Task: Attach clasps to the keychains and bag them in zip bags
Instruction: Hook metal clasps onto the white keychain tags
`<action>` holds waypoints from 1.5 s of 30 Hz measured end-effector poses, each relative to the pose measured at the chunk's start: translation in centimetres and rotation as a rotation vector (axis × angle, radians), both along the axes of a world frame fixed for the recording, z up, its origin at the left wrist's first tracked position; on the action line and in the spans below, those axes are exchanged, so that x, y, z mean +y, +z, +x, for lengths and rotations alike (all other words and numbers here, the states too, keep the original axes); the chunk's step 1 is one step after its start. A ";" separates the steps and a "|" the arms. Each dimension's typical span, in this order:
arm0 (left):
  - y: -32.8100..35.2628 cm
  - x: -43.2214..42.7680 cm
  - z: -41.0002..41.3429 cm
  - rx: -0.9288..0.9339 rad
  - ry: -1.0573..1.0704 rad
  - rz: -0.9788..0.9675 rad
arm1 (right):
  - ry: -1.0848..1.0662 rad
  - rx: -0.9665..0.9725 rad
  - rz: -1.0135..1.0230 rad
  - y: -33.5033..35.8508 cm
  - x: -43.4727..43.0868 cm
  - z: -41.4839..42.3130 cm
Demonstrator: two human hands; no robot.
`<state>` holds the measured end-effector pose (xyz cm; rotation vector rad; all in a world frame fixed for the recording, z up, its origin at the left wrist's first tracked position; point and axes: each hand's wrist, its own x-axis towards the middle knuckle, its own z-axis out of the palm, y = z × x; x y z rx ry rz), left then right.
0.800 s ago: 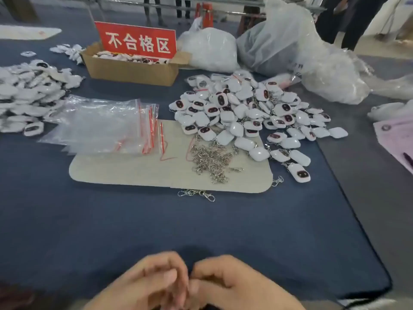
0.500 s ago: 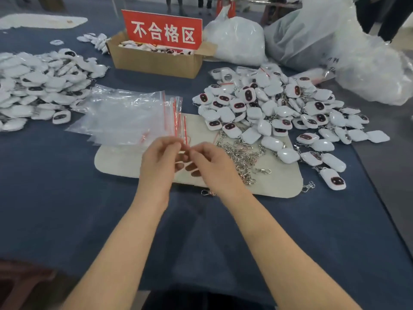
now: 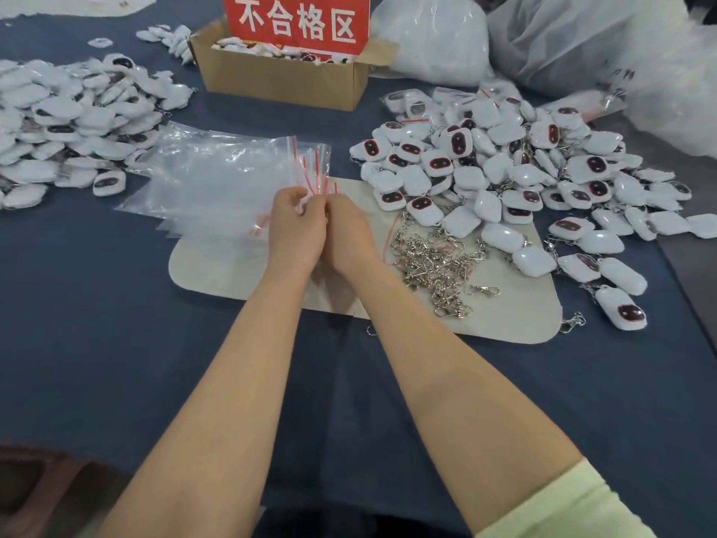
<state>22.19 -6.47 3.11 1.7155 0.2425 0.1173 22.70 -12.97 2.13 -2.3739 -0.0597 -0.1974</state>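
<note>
1. Far left: bagged keychains point(image 3: 58, 122), heaped well apart from the work area. I judge this the finished stock, kept clear of undone pieces.

2. Zip bags point(image 3: 217, 180): a clear, fanned stack, red-striped mouths toward the centre, lapping the mat's left edge. I take it the mouths face the hands so a single bag peels off easily.

3. Cardboard box point(image 3: 283, 83) with red sign point(image 3: 298, 21), far edge; it holds a few white pieces, set out of reach of the main flow.

4. Left hand point(image 3: 297, 223): fingers curled, pinching at the red-striped mouths of the stack.

5. Right hand point(image 3: 347, 231): curled, knuckles pressed against the left. I cannot tell what it closes on, a bag edge or a keychain; my view shows only its back.

6. Mat point(image 3: 232, 266): pale, flat on the blue table point(image 3: 116, 343), the working surface.

7. Clasps point(image 3: 438, 266): a tangled metal heap on the mat just right of the hands, nearest the right hand's reach.

8. Keychains point(image 3: 523, 176): a loose white pile, spilling onto the mat's far right corner, touching the clasps' upper edge.

9. Plastic sacks point(image 3: 562, 40): bulk supply, far right.

Step in hand, as I judge it: separating or opening one bag.
</note>
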 end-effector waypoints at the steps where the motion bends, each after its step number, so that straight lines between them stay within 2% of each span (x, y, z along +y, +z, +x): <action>1: 0.1 -0.2 -0.1 -0.024 -0.012 0.018 | -0.024 -0.016 0.036 0.3 -0.3 -0.3; 6: 1.9 -1.8 -1.1 -0.240 -0.050 0.243 | -0.117 -0.173 0.419 2.0 -3.4 -2.3; 8: 2.4 -3.3 -1.0 -0.288 -0.079 0.346 | -0.129 -0.145 0.579 2.1 -5.4 -3.4; 10: 2.2 -4.2 -0.7 -0.258 -0.123 0.464 | -0.119 -0.029 0.672 2.0 -6.7 -4.2; 13: 0.7 -5.9 -0.4 -0.107 -0.274 0.603 | -0.151 0.094 0.511 1.0 -8.8 -5.1; 16: -1.0 -6.6 -0.5 -0.070 -0.356 0.706 | -0.180 0.144 0.383 0.1 -10.3 -5.5; 18: -1.7 -6.5 -0.6 -0.097 -0.338 0.726 | -0.211 0.104 0.387 -0.4 -10.9 -5.7; 20: -2.2 -6.1 -0.8 -0.117 -0.329 0.775 | -0.308 -0.006 0.307 -0.5 -11.9 -5.6; 23: -2.4 -5.5 -0.6 -0.137 -0.291 0.819 | -0.527 -0.123 0.053 -0.4 -14.3 -5.5; 26: -2.3 -5.5 -0.7 -0.149 -0.248 0.815 | -0.629 0.079 -0.269 -0.8 -16.0 -5.5; 29: -2.3 -5.8 -0.7 -0.163 -0.237 0.824 | -0.620 0.161 -0.302 -1.2 -16.1 -5.5; 32: -2.2 -6.1 -0.9 -0.223 -0.201 0.800 | -0.646 0.052 -0.275 -0.8 -15.9 -5.2; 34: -2.0 -6.6 -1.1 -0.305 -0.181 0.673 | -0.623 -0.187 -0.122 -0.4 -15.5 -5.4; 36: -1.5 -7.4 -1.4 -0.346 -0.212 0.449 | -0.516 -0.375 0.209 0.0 -14.3 -5.6; 37: -1.3 -7.8 -1.6 -0.338 -0.247 0.344 | -0.456 -0.364 0.407 0.1 -13.4 -5.5; 39: -1.0 -8.5 -2.0 -0.284 -0.327 0.188 | -0.358 -0.195 0.708 0.0 -11.8 -5.2; 42: -1.1 -8.8 -2.0 -0.189 -0.375 0.078 | -0.245 0.004 0.945 -0.8 -11.1 -4.6; 45: -1.2 -8.5 -1.6 -0.146 -0.361 0.001 | -0.219 0.072 1.056 -1.1 -11.8 -4.4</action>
